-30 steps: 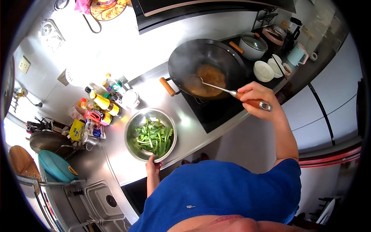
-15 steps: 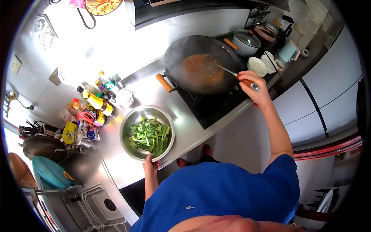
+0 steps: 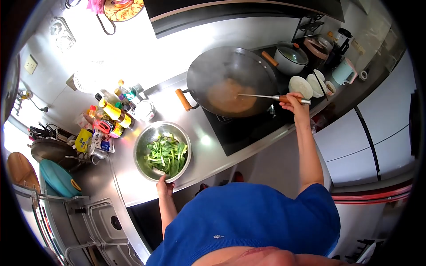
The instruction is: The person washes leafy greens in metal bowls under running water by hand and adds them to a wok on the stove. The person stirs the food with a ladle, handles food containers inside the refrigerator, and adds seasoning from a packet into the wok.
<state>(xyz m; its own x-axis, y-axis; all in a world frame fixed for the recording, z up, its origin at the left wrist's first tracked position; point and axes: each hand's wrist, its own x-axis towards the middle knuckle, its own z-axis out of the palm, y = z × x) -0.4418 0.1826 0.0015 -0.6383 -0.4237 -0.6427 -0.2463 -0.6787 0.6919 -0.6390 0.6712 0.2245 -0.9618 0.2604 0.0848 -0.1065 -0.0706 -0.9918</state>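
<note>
My right hand (image 3: 294, 103) is closed around the wooden handle of a metal ladle (image 3: 262, 96). The ladle's head is down in brown, steaming liquid (image 3: 230, 95) in a large black wok (image 3: 204, 66) on the stove. With fingers at the near rim, my left hand (image 3: 164, 186) grips a steel bowl (image 3: 140, 163), its thumb on top. Green leafy vegetables (image 3: 166, 154) lie inside the bowl, which rests on the steel counter left of the stove.
Sauce bottles (image 3: 116, 114) and a white-lidded jar (image 3: 144, 110) stand behind the bowl. Right of the wok are a lidded pot (image 3: 290, 58), white bowls (image 3: 301, 87) with chopsticks, and a light blue kettle (image 3: 344, 72). A sink (image 3: 104, 221) is at lower left.
The ladle has swept through the liquid, and my right hand has come lower and nearer the stove edge. My left hand stays on the bowl's rim. The camera view has shifted slightly.
</note>
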